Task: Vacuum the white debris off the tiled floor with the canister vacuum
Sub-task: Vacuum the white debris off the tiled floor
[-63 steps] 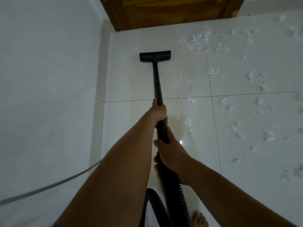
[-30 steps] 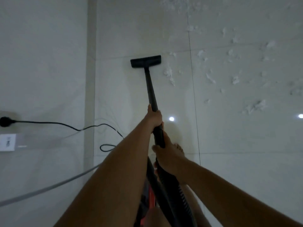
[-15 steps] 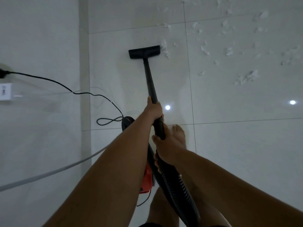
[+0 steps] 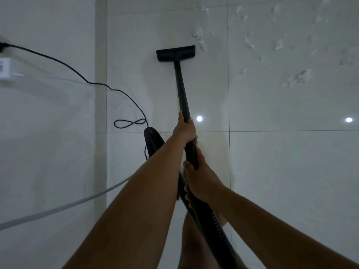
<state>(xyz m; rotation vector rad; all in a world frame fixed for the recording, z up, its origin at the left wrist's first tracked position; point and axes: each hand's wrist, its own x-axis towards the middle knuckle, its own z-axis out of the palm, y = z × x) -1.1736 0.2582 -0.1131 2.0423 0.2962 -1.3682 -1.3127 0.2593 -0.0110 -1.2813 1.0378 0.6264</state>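
White debris (image 4: 297,77) is lying scattered over the far right tiles of the floor (image 4: 281,171), with one clump (image 4: 198,33) sitting just past the right end of the nozzle (image 4: 175,53). The nozzle is resting flat on the floor, its right end nearly touching that clump. The wand (image 4: 182,94) is running straight back from it toward the person. Left of the nozzle a bare strip of tile is lying between it and the wall base (image 4: 100,94); to the right the floor is lying open, bare on the near tiles, debris only on the far ones. A grout line (image 4: 228,84) is running just right of the wand.

Left hand (image 4: 184,131) is wrapping the wand higher up, fingers curled tight around it, thumb pointing up along the tube, arm stretching out nearly straight. Right hand (image 4: 200,179) is gripping just behind it where the wand meets the ribbed hose (image 4: 211,224), fingers closed round the hose end, forearm coming in from lower right.

The canister (image 4: 152,140) is sitting on the floor left of the hands, mostly hidden behind the left arm. A black cord (image 4: 77,74) is trailing from it in a loop to a plug up on the left wall, beside a white socket (image 4: 4,69). A grey cable (image 4: 68,205) is crossing the lower left.
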